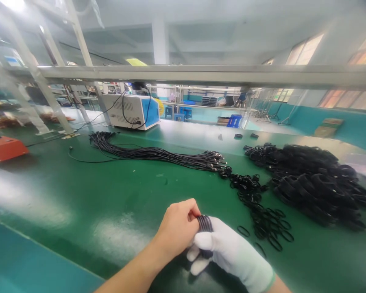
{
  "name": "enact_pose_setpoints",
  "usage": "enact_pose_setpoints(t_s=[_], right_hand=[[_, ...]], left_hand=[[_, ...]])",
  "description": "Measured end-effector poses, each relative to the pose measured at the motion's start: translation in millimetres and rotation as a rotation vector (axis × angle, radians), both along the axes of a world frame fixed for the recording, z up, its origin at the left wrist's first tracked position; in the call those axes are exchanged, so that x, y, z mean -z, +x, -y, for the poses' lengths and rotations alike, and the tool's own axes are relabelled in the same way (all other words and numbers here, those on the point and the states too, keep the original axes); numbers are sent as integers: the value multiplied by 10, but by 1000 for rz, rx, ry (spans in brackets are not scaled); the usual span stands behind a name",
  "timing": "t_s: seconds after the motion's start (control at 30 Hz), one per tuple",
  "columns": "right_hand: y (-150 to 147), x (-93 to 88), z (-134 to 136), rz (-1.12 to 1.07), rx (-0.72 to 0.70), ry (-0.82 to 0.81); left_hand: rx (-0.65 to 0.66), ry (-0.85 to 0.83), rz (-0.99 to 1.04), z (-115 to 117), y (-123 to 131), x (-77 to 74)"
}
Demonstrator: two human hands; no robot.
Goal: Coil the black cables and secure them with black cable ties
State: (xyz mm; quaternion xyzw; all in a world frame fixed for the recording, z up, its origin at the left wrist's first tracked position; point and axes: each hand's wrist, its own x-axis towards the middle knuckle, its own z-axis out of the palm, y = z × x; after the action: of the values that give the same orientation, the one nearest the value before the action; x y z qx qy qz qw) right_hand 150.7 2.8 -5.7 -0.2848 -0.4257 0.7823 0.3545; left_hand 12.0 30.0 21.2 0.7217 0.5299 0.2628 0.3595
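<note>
Above the glossy green tabletop [88,191], the white-gloved right hand [227,244] wraps its fingers around a round coil of black cable [205,224], whose upper edge the bare left hand [178,224] pinches (fingertips drawn close).

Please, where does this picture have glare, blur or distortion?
Head view: white glare patches lie on the green table; the windows look washed out; the leaning metal posts at left are soft, perhaps stretched by a wide lens; some loops in the black pile merge into darkness; the held coil shows distinct strands.
</note>
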Motion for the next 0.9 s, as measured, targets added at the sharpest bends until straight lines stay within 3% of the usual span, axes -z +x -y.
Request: enact_pose_setpoints(t_s=[0.17,0.33,0.43,0.57,0.67,0.77,0.9], right_hand=[[2,44,-44,-124,52,-100],[0,89,-84,-250,163,-91],[7,92,-79,-290,191,-64],[251,-28,-105,-205,185,-127],[600,-238,-168,-50,438,-11],[904,-406,-221,-1,718,123],[1016,-404,-242,3,818,157]], left_hand=[[-17,57,-6,-7,-78,-3],[182,180,-99,219,-52,-21],[221,246,-133,281,-25,-28],[177,46,59,93,-158,-119],[82,45,39,-128,-184,-151],[226,93,-63,-263,77,-62],[423,121,-57,-266,684,184]])
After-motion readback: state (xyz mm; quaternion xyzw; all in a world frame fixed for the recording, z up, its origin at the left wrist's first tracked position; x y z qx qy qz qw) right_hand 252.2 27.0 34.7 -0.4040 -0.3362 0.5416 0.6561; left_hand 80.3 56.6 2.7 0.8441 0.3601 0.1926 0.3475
